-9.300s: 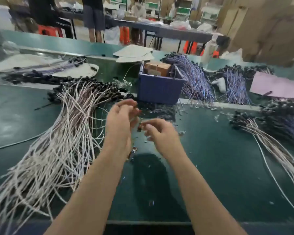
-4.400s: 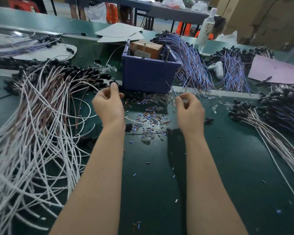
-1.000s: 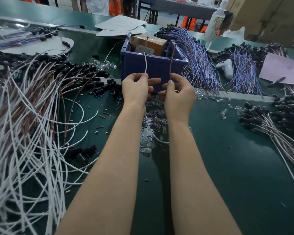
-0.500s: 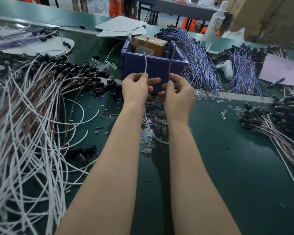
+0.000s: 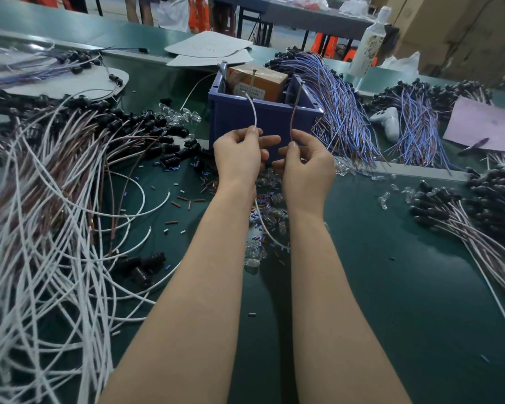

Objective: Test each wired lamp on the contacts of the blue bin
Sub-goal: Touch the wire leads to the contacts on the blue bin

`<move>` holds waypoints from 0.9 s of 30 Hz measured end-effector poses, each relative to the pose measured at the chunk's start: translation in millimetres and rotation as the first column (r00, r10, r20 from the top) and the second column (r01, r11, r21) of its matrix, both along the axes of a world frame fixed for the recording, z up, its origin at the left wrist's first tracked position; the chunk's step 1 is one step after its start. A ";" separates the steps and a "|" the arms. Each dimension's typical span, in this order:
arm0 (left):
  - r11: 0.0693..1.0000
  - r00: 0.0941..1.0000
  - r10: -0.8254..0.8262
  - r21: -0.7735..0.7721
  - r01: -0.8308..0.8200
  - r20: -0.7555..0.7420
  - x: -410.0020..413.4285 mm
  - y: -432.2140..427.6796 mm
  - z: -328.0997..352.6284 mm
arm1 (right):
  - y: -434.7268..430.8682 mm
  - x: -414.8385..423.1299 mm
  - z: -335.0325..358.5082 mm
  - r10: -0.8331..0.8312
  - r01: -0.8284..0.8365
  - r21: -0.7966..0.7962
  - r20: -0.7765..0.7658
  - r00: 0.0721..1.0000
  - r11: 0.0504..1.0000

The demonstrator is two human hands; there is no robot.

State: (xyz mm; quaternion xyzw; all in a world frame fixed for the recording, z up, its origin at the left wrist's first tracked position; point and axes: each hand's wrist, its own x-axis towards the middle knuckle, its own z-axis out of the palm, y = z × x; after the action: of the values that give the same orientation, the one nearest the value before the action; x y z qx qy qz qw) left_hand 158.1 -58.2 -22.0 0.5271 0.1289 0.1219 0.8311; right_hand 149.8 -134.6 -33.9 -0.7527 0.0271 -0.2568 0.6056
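The blue bin [image 5: 263, 123] stands on the green table, with two upright metal pins at its rim. My left hand [image 5: 239, 156] pinches a white wire [image 5: 253, 112] whose tip reaches up to the left pin [image 5: 253, 80]. My right hand [image 5: 306, 167] pinches a brown wire [image 5: 294, 115] that rises to the right pin [image 5: 301, 86]. Both hands sit just in front of the bin's near wall. The lamp on these wires is hidden behind my hands.
A big heap of white and brown wired lamps [image 5: 50, 185] covers the left. Blue-wired bundles [image 5: 341, 106] lie right of the bin, another wired pile [image 5: 478, 205] at far right. Loose glass bulbs and sleeve bits [image 5: 263, 223] litter the centre. A brown box [image 5: 257, 80] sits inside the bin.
Over the last second the hands and the two wire ends have stayed on the pins almost unmoved. Before that, my hands picked a lamp off the table and raised its wires to the bin.
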 end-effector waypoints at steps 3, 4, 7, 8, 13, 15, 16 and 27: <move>1.000 1.000 -0.004 0.021 0.004 0.003 0.0 -1.6 -0.3 | -0.1 0.0 -0.2 0.002 -0.002 0.019 -0.002 1.000 1.000; 1.000 1.000 -0.006 0.027 0.006 0.004 -0.2 -1.8 -0.5 | -0.2 -0.1 -0.3 0.002 -0.002 0.019 -0.003 1.000 1.000; 0.999 1.000 -0.013 0.034 0.012 0.007 -0.8 -1.7 -0.2 | -0.5 -0.3 -0.2 -0.001 0.001 0.010 -0.002 1.000 1.000; 0.999 1.000 -0.014 0.034 0.014 0.008 -0.9 -1.3 0.1 | -0.5 -0.3 -0.1 -0.001 0.001 0.007 0.000 1.000 1.000; 0.999 1.000 -0.022 0.026 0.022 0.002 -1.3 0.5 0.9 | 0.2 -0.6 -0.4 0.003 -0.003 0.006 0.000 1.000 1.000; 0.999 1.000 -0.028 0.025 0.028 -0.002 -1.5 0.6 1.5 | -0.2 -0.5 -0.3 0.002 -0.002 0.009 0.000 1.000 1.000; 0.999 1.000 -0.030 0.026 0.030 -0.005 -1.5 0.7 1.9 | -0.2 -0.7 -0.3 0.002 -0.002 0.007 -0.001 1.000 1.000; 0.999 0.999 -0.035 0.019 0.036 -0.020 -1.8 2.4 2.6 | -1.7 0.6 0.1 0.021 -0.021 -0.013 -0.018 1.000 1.000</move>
State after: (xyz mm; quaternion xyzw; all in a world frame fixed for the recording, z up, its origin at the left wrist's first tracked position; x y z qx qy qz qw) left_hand 156.4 -55.7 -19.4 0.5385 0.1264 0.1032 0.8267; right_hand 150.4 -136.3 -33.8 -0.7593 0.0226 -0.2439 0.6029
